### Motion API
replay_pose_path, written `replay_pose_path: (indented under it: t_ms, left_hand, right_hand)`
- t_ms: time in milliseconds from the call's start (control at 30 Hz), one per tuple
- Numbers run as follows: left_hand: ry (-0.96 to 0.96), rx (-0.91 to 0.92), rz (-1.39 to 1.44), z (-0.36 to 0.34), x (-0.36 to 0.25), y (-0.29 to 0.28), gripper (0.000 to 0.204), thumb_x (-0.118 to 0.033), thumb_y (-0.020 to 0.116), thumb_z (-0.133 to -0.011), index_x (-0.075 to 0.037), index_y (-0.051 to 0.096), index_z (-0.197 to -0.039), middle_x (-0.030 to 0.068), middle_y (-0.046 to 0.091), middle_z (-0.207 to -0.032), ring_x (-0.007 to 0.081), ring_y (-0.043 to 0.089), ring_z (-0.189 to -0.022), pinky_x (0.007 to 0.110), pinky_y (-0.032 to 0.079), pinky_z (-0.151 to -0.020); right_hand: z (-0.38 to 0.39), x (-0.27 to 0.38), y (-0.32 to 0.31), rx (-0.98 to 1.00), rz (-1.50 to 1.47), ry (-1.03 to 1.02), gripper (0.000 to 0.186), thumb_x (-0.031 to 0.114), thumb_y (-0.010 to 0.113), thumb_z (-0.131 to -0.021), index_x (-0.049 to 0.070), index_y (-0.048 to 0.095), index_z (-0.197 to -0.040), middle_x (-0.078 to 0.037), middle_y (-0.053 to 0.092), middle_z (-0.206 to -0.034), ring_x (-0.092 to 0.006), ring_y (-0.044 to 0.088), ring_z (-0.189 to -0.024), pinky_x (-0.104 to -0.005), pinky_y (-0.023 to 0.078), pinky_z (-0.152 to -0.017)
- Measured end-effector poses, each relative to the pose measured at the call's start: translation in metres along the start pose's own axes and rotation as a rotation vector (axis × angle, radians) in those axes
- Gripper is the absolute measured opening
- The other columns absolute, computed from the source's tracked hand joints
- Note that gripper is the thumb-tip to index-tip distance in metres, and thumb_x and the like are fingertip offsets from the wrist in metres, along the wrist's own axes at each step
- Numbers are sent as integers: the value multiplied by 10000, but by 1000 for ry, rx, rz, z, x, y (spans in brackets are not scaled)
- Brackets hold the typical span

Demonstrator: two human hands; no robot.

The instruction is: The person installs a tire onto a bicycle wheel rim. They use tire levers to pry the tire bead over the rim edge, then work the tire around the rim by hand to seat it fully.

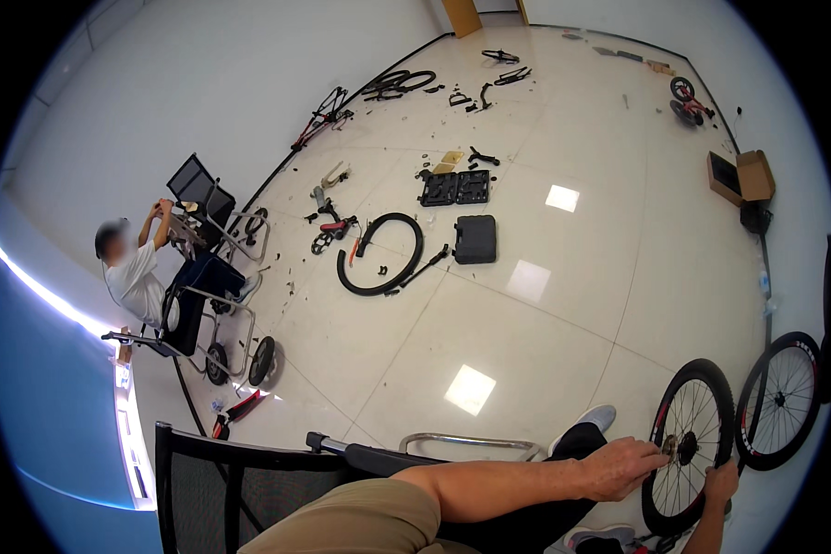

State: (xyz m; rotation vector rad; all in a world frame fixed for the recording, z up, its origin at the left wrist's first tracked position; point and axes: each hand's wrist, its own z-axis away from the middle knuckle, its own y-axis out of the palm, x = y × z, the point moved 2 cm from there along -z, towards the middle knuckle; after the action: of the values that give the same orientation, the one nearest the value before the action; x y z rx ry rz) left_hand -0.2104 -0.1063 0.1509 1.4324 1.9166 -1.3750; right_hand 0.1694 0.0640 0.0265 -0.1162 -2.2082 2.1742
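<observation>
Both hands (623, 466) on spoked wheel (691, 445).

the person wears a short tan sleeve (369, 517) on the left arm, forearm bare below it. both hands, left hand (621, 468) and right hand (721, 482), are bare, no gloves, no watch or rings showing. black trousers (577, 441) on the legs, plus light grey sneakers (600, 415) with white soles.
</observation>
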Motion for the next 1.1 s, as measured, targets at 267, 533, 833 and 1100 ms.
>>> replay_pose_path:
  t_ms: [267,533,833,1100]
  left_hand:
    - [14,-20,8,-3,-2,-2,433,-18,652,-844,16,559,-1266,166,604,-1042,356,610,-860,439,479,-746]
    - [7,1,-8,-2,-1,1,430,-15,648,-845,14,566,-1266,160,607,-1045,347,611,-860,434,479,-740]
    - [11,-15,19,-2,2,4,402,-29,641,-860,7,572,-1254,155,606,-1028,350,605,-848,439,472,-746]
    - [-3,-21,8,-1,0,2,388,-34,637,-866,7,571,-1245,160,604,-989,353,595,-834,440,464,-743]
  right_hand:
    - [-4,7,-11,-26,39,-13,413,137,816,-690,-34,627,-1015,-265,708,-967,-460,685,-945,-513,551,-829]
    - [-6,8,-11,-28,47,-30,419,140,818,-713,-46,624,-1034,-268,707,-975,-454,685,-948,-514,547,-825]
    - [1,11,-11,-41,101,-36,368,138,804,-784,-21,612,-1056,-237,707,-966,-427,695,-921,-501,554,-789]
    - [-6,13,-6,-18,114,-20,350,133,792,-799,-2,605,-1063,-216,697,-973,-419,691,-913,-499,556,-785]
